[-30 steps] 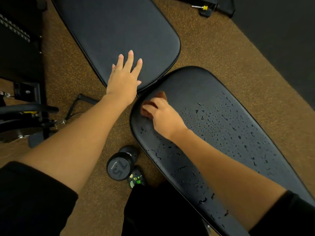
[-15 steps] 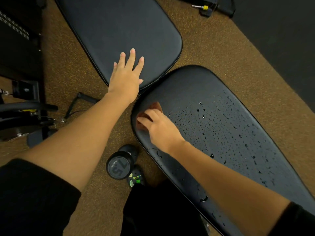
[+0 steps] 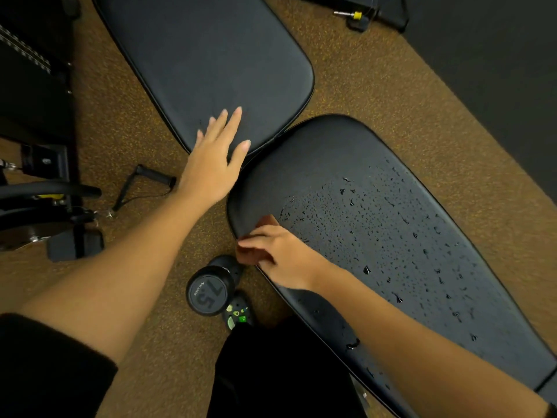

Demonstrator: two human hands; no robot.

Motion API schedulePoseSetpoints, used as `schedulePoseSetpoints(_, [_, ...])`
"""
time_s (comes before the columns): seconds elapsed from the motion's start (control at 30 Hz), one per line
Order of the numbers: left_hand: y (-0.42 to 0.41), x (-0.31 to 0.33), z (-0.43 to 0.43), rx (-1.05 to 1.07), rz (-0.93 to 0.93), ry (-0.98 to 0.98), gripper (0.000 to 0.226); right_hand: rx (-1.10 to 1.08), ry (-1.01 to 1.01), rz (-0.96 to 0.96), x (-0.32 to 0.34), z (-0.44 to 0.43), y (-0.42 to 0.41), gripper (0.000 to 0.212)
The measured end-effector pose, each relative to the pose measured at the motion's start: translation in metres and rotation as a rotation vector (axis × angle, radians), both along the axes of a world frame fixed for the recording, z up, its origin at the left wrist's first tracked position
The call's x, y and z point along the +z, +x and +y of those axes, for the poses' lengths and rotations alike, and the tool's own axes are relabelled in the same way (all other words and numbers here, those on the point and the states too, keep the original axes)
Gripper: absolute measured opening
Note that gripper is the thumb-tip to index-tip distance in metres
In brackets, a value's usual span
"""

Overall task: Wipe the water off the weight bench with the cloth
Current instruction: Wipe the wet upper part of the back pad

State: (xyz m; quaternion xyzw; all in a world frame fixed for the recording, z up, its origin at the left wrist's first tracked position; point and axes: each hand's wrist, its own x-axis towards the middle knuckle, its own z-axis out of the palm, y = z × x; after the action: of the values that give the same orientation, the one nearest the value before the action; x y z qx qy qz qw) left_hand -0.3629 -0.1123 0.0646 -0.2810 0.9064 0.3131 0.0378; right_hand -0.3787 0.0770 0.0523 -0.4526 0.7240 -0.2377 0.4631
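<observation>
The weight bench (image 3: 346,164) runs from mid-frame to the lower right. Its black pad is glossy, with a rounded end and a piped edge. Water drops (image 3: 376,224) bead across its middle and right part, while the rounded end looks dry.

At the pad's left edge, the right hand (image 3: 286,257) holds the reddish-brown cloth (image 3: 269,221) with bent fingers. Most of the cloth is hidden under the hand, and only a corner and a blurred fold show. The right forearm covers part of the pad's near edge, and the pad's far end is cut off by the frame.

The left hand (image 3: 212,164) lies flat, fingers straight, on the corner of a second black pad (image 3: 205,61). A dumbbell (image 3: 208,292) marked 7.5 stands on the brown floor (image 3: 376,95) just beside the bench.
</observation>
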Motion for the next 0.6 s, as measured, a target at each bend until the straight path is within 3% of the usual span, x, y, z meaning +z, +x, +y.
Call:
schedulePoseSetpoints(0.17, [0.044,-0.004,0.071,0.439,0.269,0.207,0.04,-0.753,0.064,-0.472,0.024,0.011,-0.029,0.04])
schedulePoseSetpoints(0.27, [0.051,0.007,0.11,0.437,0.376,0.183,0.026,-1.04,0.01,-0.636,0.035,0.008,-0.035,0.027])
schedulePoseSetpoints(0.33, [0.051,0.017,0.131,0.381,0.385,0.193,0.03,-1.125,-0.01,-0.798,0.043,0.005,-0.038,0.026])
schedulePoseSetpoints(0.43, [0.05,0.028,0.149,0.354,0.28,0.386,0.047,-1.128,-0.04,-1.111,0.054,0.01,-0.036,0.047])
schedulePoseSetpoints(0.5, [0.05,0.03,0.15,0.354,0.249,0.507,0.046,-1.14,-0.057,-1.304,0.058,0.015,-0.033,0.058])
schedulePoseSetpoints(0.6, [0.053,0.029,0.142,0.34,0.262,0.445,0.043,-1.096,-0.081,-1.412,0.057,0.024,-0.03,0.067])
